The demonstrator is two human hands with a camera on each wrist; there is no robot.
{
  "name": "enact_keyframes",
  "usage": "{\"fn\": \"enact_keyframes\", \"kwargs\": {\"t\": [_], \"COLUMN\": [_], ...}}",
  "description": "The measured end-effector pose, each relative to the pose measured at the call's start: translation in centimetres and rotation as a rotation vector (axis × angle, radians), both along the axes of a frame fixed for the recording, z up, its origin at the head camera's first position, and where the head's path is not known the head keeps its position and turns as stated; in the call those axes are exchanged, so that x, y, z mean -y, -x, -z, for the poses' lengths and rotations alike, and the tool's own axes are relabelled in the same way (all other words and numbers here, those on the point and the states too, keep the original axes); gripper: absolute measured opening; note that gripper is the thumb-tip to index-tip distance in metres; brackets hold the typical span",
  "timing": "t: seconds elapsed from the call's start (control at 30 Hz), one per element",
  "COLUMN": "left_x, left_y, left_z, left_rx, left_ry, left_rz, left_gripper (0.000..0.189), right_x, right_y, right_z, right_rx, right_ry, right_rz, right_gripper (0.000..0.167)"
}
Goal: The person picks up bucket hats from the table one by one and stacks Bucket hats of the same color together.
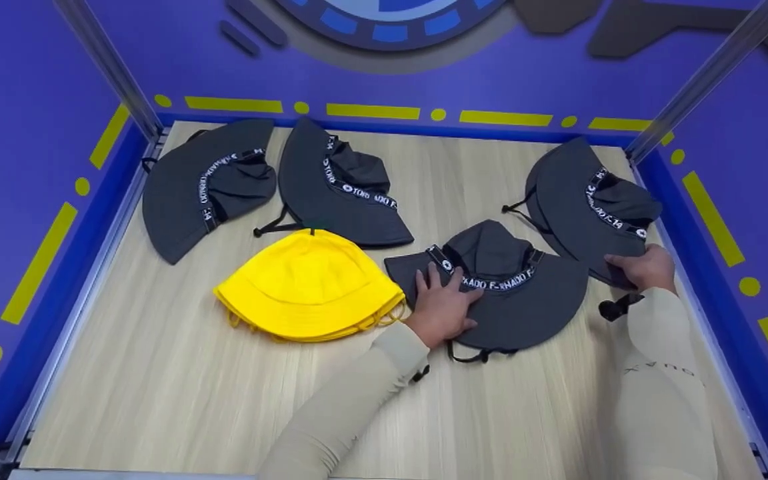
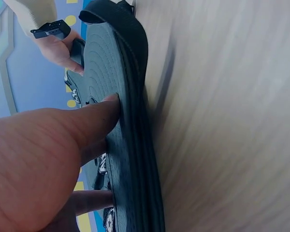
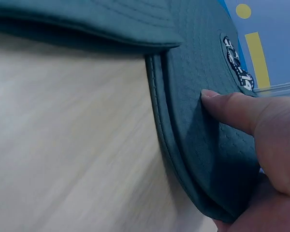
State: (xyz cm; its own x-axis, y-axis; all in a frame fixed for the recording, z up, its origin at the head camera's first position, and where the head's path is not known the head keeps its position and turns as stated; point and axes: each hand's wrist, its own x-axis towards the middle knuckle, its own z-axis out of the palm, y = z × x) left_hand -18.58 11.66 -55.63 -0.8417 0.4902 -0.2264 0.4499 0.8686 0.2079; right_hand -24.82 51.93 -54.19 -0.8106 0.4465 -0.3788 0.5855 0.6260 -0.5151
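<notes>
In the head view, my left hand (image 1: 442, 308) rests with spread fingers on the brim of a dark grey bucket hat (image 1: 531, 313) at centre right. The left wrist view shows its thumb and fingertips lying on the folded brim (image 2: 130, 145). My right hand (image 1: 651, 268) pinches the near edge of another dark bucket hat (image 1: 564, 200) at the right. Its thumb lies on top of the brim (image 3: 193, 116) in the right wrist view, with the other fingers partly hidden beneath. Both hats carry white-lettered bands, and their brims meet or overlap slightly.
A yellow bucket hat (image 1: 311, 287) lies left of my left hand. Behind it are two more dark hats, one at the far left (image 1: 174, 193) and one near the middle (image 1: 311, 180). Blue-purple panels (image 1: 397, 87) wall the wooden table (image 1: 177, 400) at the back and sides.
</notes>
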Motion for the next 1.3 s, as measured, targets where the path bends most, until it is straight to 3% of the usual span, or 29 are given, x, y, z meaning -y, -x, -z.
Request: {"fn": "enact_keyframes", "kwargs": {"t": [0.13,0.27,0.57,0.8,1.0,1.3], "left_x": [0.1,0.1,0.1,0.2,0.3,0.3], "left_y": [0.0,0.0,0.0,0.0,0.1,0.2], "left_z": [-0.1,0.0,0.1,0.1,0.1,0.1], "left_rx": [0.006,0.010,0.011,-0.014,0.010,0.013], "left_ry": [-0.013,-0.024,-0.053,-0.064,-0.061,-0.057], "left_rz": [0.000,-0.004,-0.006,0.000,-0.008,-0.006], "left_gripper": [0.063,0.063,0.063,0.062,0.063,0.063], "right_x": [0.1,0.6,1.4,2.7,3.7,6.2], "right_y": [-0.1,-0.3,-0.9,-1.3,-2.1,-4.2], "right_z": [-0.5,-1.0,-2.1,-4.8,-7.0,-10.4], "right_rx": [-0.022,-0.067,-0.251,-0.364,-0.489,-0.681], "right_ry": [-0.012,-0.064,-0.077,-0.109,-0.222,-0.233], "right_rz": [-0.051,-0.066,-0.082,-0.091,-0.112,-0.174], "right_gripper": [0.091,0.079,0.059,0.048,0.028,0.029]}}
